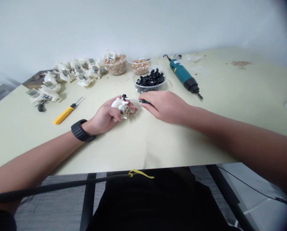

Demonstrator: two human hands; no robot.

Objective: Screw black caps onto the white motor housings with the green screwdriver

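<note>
Your left hand (107, 115) is wrapped around a small white plastic part with a round metal motor end (122, 108). The fingers are curled shut on it, and the metal end faces you. The part looks light and hard. It is smooth plastic, so it may slip or turn if you hold it loosely. I think the best place to grip it is around the white body, as you do now, and not on the metal end or on the thin bits that stick out, which look easy to snap.

Your right hand (166, 106) pinches a thin screwdriver with a green handle and a shiny metal shaft (136, 100). The handle is mostly hidden under your fingers. The shaft is stiff and skinny. Its tip reaches a little black piece (124, 96) at the top of the white part.

The white part sits low, just above the pale yellow surface (230, 96), right in front of you. Your two hands are near each other, joined only by the screwdriver.

Behind them sits a clear tub of small black pieces (150, 80). More white parts (68, 75) lie far to the left.
</note>
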